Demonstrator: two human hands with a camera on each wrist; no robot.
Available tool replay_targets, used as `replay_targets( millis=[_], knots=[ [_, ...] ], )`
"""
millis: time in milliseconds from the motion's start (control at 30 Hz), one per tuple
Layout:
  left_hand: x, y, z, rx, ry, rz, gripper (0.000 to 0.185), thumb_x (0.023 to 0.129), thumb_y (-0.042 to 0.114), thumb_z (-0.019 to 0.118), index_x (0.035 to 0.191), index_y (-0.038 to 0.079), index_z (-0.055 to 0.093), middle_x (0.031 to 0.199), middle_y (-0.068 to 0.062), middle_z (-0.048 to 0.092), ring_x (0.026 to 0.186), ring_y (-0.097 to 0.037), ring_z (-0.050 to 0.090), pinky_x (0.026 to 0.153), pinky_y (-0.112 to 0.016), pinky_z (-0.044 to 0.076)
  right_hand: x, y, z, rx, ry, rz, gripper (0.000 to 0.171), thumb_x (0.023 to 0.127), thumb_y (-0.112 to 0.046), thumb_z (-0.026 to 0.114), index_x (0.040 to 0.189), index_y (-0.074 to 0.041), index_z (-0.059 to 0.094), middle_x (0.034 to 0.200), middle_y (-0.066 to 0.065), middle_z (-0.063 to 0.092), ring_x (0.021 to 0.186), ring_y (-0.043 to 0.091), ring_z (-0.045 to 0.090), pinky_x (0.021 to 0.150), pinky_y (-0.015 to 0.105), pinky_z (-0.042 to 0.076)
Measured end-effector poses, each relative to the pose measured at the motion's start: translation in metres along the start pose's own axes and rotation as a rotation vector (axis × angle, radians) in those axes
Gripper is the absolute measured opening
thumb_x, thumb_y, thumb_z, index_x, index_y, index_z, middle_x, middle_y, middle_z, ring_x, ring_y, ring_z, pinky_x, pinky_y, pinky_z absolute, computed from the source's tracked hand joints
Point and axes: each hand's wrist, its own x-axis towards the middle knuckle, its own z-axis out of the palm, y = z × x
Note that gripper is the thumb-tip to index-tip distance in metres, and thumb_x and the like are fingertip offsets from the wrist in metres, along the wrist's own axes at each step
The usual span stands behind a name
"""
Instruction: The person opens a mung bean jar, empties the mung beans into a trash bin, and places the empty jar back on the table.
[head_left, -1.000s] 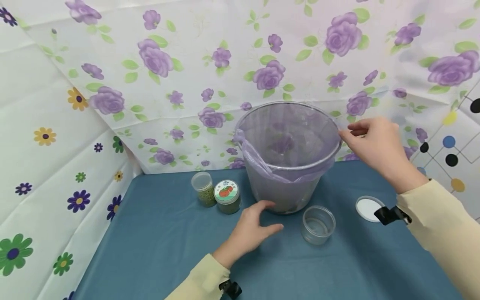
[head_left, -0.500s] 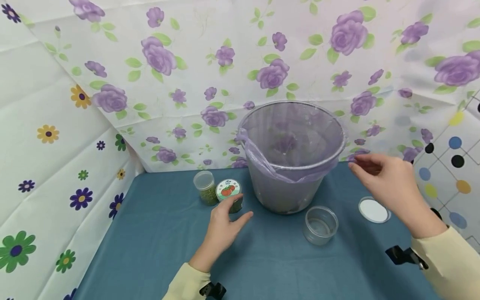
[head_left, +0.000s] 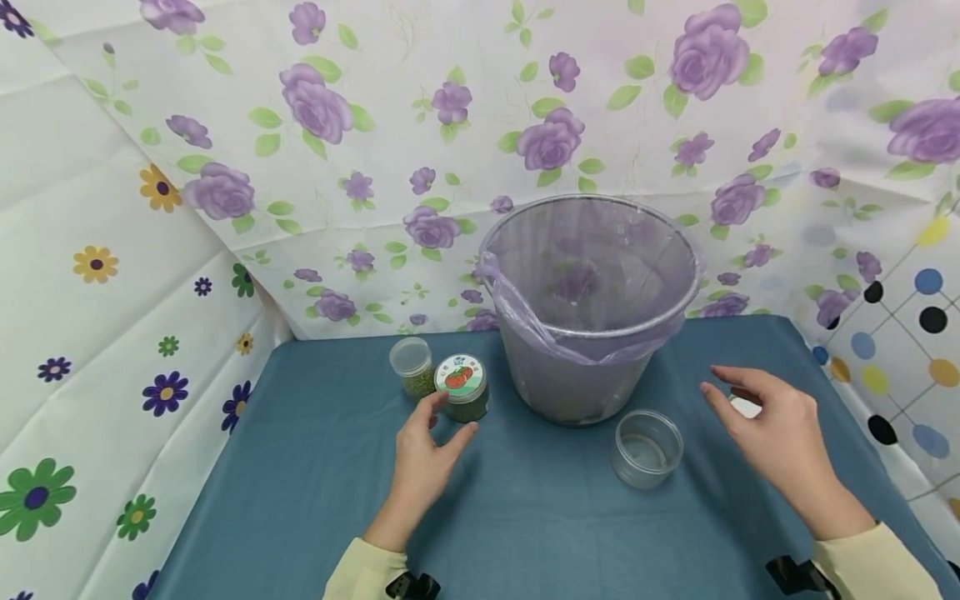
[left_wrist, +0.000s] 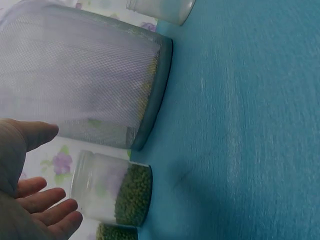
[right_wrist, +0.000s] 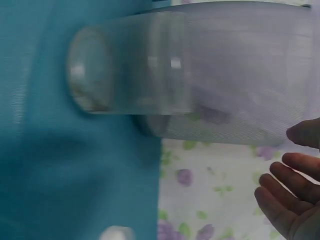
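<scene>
My left hand [head_left: 422, 457] reaches toward a clear jar with a tomato-picture lid [head_left: 461, 377], thumb and fingers spread. In the left wrist view the fingers stay apart from this jar, which holds small green grains [left_wrist: 134, 195]. A second jar [head_left: 412, 360] of green grains, with a translucent top, stands just left of it. My right hand [head_left: 780, 437] hovers over the table's right side, fingers loosely bent and holding nothing. It partly hides a white lid [head_left: 746, 407]. Left of that hand stands an open, clear jar [head_left: 647, 450] with nothing visible inside.
Behind the jars stands a mesh trash bin [head_left: 573, 383], lined with a purple bag [head_left: 517, 312] folded over its rim. A blue cloth [head_left: 322, 475] covers the table. Flower-printed sheets [head_left: 360, 100] hang close behind and at the left.
My right hand has left the bin's bag edge and moved down and right, over the white lid. My left hand has moved left from before the bin to the tomato-lid jar.
</scene>
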Motion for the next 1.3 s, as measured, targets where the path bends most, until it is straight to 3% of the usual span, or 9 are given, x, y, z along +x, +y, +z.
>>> replay_targets(
  millis=[67,200,400,600,833,967,1100,1300],
  knots=[
    [0.001,-0.003,0.000,-0.008,0.032,-0.005,0.061,0.079,0.035,0.073,0.132,0.014,0.049,0.129,-0.005,0.057,0.120,-0.019,0.054,0.097,-0.040,0.048,-0.005,0.006,0.005,-0.002,-0.007,-0.033,0.037,0.086,-0.036,0.066,0.118,-0.018,0.065,0.119,0.010,0.064,0.103,0.032,0.062,0.079,0.053,0.050],
    [0.004,-0.011,0.000,-0.028,0.053,-0.035,0.070,0.078,0.037,0.075,0.136,0.011,0.044,0.133,-0.008,0.053,0.124,-0.020,0.050,0.100,-0.042,0.046,-0.013,0.017,0.013,-0.005,-0.051,-0.094,0.041,0.085,-0.036,0.067,0.120,-0.015,0.064,0.123,0.014,0.061,0.112,0.037,0.055,0.082,0.059,0.045],
    [0.010,-0.021,0.005,-0.035,0.008,-0.112,0.084,0.074,0.044,0.076,0.141,0.012,0.036,0.138,-0.007,0.048,0.129,-0.022,0.046,0.103,-0.044,0.043,-0.021,0.025,0.021,-0.014,-0.086,-0.090,0.043,0.085,-0.038,0.067,0.120,-0.014,0.063,0.124,0.013,0.060,0.112,0.036,0.055,0.081,0.057,0.045],
    [0.020,-0.028,0.014,-0.084,-0.024,-0.167,0.085,0.073,0.038,0.079,0.142,0.013,0.034,0.140,-0.005,0.045,0.130,-0.024,0.045,0.105,-0.043,0.042,-0.024,0.029,0.026,-0.017,-0.081,-0.072,0.045,0.084,-0.036,0.068,0.123,-0.013,0.062,0.125,0.014,0.060,0.112,0.037,0.055,0.080,0.058,0.045],
    [0.029,-0.029,0.025,-0.077,0.001,-0.161,0.087,0.070,0.036,0.082,0.140,0.017,0.035,0.134,-0.002,0.046,0.124,-0.021,0.049,0.098,-0.042,0.047,-0.024,0.034,0.030,-0.018,-0.114,-0.051,0.048,0.084,-0.037,0.069,0.122,-0.009,0.062,0.126,0.019,0.058,0.113,0.041,0.053,0.082,0.060,0.043],
    [0.032,-0.028,0.033,-0.021,0.024,-0.157,0.092,0.067,0.039,0.083,0.141,0.014,0.034,0.122,-0.003,0.047,0.112,-0.023,0.051,0.088,-0.038,0.049,-0.025,0.038,0.031,-0.032,-0.150,-0.053,0.047,0.084,-0.037,0.069,0.119,-0.007,0.063,0.125,0.021,0.057,0.112,0.042,0.052,0.082,0.060,0.043],
    [0.034,-0.026,0.040,0.013,0.004,-0.153,0.096,0.066,0.039,0.083,0.143,0.012,0.032,0.110,-0.006,0.045,0.100,-0.025,0.050,0.082,-0.036,0.046,-0.025,0.039,0.032,-0.035,-0.177,-0.053,0.045,0.084,-0.037,0.068,0.118,-0.007,0.063,0.125,0.021,0.057,0.113,0.043,0.052,0.081,0.060,0.044],
    [0.040,-0.027,0.046,-0.003,-0.037,-0.174,0.092,0.063,0.038,0.085,0.138,0.020,0.035,0.118,-0.003,0.044,0.105,-0.021,0.050,0.089,-0.039,0.047,-0.025,0.041,0.033,-0.031,-0.175,-0.049,0.045,0.084,-0.037,0.068,0.117,-0.007,0.064,0.125,0.021,0.057,0.113,0.043,0.052,0.081,0.060,0.044]
  ],
)
